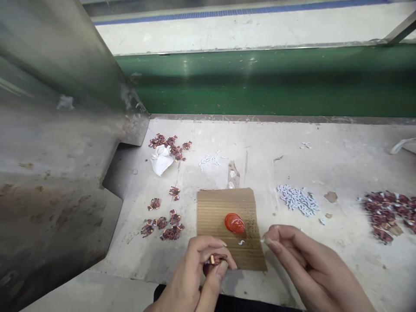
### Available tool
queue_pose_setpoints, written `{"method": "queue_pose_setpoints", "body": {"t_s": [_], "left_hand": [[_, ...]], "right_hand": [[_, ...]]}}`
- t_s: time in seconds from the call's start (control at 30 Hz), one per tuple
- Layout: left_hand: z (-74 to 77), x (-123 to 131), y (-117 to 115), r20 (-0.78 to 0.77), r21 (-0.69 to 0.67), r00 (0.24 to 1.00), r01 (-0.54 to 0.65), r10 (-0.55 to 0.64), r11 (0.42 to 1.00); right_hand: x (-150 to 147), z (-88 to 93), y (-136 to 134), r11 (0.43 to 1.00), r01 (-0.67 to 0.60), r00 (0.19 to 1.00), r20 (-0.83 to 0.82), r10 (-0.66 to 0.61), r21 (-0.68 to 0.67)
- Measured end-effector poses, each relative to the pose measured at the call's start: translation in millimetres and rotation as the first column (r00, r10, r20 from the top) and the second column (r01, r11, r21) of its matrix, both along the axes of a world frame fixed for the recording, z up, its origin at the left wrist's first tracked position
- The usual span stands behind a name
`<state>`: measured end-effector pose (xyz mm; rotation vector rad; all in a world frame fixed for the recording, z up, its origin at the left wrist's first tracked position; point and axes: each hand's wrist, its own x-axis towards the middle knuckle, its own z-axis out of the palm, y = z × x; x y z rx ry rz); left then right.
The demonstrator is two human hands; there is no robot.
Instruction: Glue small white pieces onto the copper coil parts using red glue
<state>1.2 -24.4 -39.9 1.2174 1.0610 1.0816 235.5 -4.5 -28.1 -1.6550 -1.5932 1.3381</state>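
Fingers [208,243] of the left hand [191,281] curled tight, gripping a small dark-red part [214,261] between thumb and forefinger, low in the view and just over the near edge of the cardboard sheet [217,208]. Beside it, right hand [302,264] with thumb and forefinger pinched together on a tiny white piece [262,240], held near the cardboard's right edge, other fingers loosely folded; hands apart, not touching.

On the cardboard: a glossy orange-red blob [234,223] between the two hands and a little beyond them, plus one stray white bit [241,243] close to its near side.

Left of the cardboard, scattered dark-red parts [164,225] in small clusters on the grey worktop [341,164]. Right of it, a heap of pale grey-white pieces [297,200], and well further right a bigger heap of dark-red parts [386,212] running out of view.

Further back on the left, a crumpled white bag [161,159] touching another cluster of red parts [172,145], with a few loose white bits [209,160] just beside. At the right edge, a white strip [403,145], only partly in view.

Along the whole left side, a worn metal housing [48,151]. Beyond the worktop, a green conveyor belt [276,82] across the full width
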Motion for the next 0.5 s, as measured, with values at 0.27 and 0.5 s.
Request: {"method": "queue_pose_setpoints", "body": {"t_s": [0.27, 0.5], "left_hand": [[-0.9, -38, 8, -0.324, 0.125, 0.946, 0.025, 0.017, 0.992], [3.0, -36, 5, -0.267, -0.106, 0.955, -0.164, 0.131, 0.981]], "right_hand": [[1, 1.6, 43, 0.792, -0.511, 0.82, 0.466, 0.332, 0.335], [-2, 3.6, 45, 0.721, -0.643, 0.715, 0.539, 0.445, 0.258]]}}
